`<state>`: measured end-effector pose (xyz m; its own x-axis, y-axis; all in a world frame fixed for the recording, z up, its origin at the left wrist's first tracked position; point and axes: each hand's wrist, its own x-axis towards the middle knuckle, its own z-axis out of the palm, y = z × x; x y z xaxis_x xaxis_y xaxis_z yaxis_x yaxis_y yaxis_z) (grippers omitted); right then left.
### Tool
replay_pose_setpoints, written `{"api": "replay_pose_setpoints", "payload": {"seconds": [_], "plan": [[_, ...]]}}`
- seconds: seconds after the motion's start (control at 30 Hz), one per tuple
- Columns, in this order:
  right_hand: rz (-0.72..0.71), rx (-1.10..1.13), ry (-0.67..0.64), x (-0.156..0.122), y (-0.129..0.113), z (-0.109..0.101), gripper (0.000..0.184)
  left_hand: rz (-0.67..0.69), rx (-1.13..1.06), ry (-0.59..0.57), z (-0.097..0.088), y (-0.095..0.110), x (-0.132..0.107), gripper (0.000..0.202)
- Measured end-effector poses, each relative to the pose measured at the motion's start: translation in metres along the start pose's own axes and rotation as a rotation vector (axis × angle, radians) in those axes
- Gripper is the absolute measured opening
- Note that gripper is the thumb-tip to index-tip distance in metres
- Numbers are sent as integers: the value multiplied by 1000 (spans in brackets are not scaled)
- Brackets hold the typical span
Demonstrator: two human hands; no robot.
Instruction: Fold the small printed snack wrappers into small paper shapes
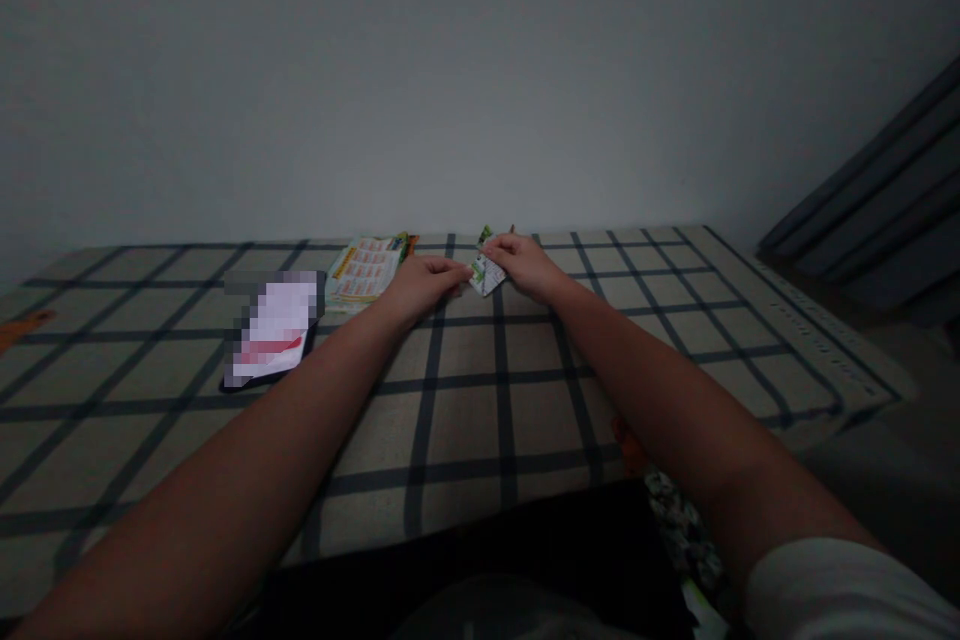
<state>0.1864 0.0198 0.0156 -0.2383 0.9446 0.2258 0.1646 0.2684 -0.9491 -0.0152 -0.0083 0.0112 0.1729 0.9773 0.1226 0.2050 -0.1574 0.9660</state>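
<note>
Both my arms reach far forward over a checked cloth. Between my hands sits a small folded piece of printed paper, white with green marks. My left hand pinches its left edge with fingers drawn together. My right hand grips its right and top side, fingers curled over it. The paper rests on or just above the cloth; I cannot tell which.
A stack of printed leaflets lies just left of my left hand. A blurred white and pink sheet on a dark backing lies further left. A grey wall rises behind. Dark striped fabric hangs at the right. Patterned items lie near my right elbow.
</note>
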Motion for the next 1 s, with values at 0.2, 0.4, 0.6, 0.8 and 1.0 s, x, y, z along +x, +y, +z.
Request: {"api": "replay_pose_setpoints", "payload": {"seconds": [0.2, 0.4, 0.6, 0.8, 1.0], "plan": [[45, 53, 16, 0, 1, 1, 20, 7, -91, -37, 1, -10, 8, 40], [96, 138, -112, -1, 2, 1, 25, 40, -109, 58, 1, -7, 7, 42], [-50, -42, -91, -3, 1, 0, 25, 4, -141, -18, 1, -2, 2, 39], [-58, -131, -59, -2, 0, 4, 25, 0, -132, -18, 1, -8, 6, 39], [40, 54, -125, -4, -5, 5, 27, 105, -25, 118, -1, -8, 8, 38]]}}
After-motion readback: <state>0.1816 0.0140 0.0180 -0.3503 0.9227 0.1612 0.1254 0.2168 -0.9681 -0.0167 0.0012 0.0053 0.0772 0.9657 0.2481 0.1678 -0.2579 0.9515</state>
